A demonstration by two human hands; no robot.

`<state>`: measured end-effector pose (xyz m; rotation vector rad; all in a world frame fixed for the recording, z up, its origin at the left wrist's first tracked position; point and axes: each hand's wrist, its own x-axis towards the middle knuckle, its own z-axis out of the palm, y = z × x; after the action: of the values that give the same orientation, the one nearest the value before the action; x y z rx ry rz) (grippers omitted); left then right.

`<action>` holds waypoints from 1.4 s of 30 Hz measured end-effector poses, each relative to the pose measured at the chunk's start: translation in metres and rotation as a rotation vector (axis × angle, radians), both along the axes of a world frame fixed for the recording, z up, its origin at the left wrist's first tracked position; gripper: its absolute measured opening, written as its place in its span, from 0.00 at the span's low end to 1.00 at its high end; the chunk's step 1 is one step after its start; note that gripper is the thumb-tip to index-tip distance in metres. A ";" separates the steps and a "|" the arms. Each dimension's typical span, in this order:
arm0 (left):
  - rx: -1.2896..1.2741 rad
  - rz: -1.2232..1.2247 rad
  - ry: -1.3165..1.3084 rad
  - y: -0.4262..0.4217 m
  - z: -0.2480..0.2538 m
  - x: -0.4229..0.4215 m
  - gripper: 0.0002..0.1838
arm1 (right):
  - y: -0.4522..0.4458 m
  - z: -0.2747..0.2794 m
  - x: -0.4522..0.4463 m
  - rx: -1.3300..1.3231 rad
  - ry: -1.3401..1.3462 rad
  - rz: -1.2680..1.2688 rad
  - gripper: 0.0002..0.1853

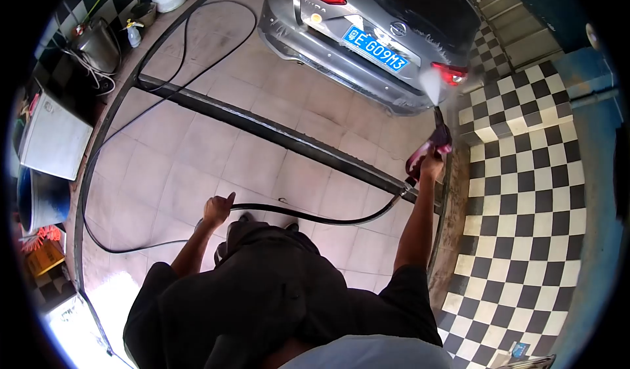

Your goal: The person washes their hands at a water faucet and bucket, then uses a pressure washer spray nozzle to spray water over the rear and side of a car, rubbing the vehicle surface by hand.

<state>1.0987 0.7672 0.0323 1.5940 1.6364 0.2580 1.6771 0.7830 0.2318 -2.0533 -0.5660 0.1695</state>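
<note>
My right hand (431, 164) is wrapped round the grip of a dark red pressure washer gun (420, 157), held out to the front right. A white fan of spray leaves its nozzle and meets the rear right corner of a grey car (335, 47), near the tail light (449, 73). From the gun's lower end a black hose (341, 222) curves back to my left hand (218, 209), which is closed on it in front of my body. White streaks of water or foam show on the car's boot and bumper.
A dark drain channel (262, 132) crosses the tiled floor between me and the car. More hose loops along the left. A white bin (56, 136), a blue barrel (43, 198) and a spray bottle (133, 34) stand at the left edge. A checkered wall (518, 192) bounds the right side.
</note>
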 end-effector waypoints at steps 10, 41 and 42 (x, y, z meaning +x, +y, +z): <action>-0.069 -0.122 -0.073 -0.015 -0.009 -0.012 0.35 | 0.067 0.004 -0.127 -0.124 -0.138 0.570 0.19; 0.021 -0.283 0.034 0.045 0.047 0.160 0.35 | 0.131 0.042 0.099 -0.042 -0.010 0.423 0.22; 0.081 -0.318 0.077 0.046 0.039 0.162 0.35 | 0.135 0.046 0.101 -0.075 -0.040 0.388 0.22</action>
<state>1.2610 0.8128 0.0709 1.9171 1.4168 0.0982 1.7786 0.9182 0.2775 -2.0029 -0.9935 0.3830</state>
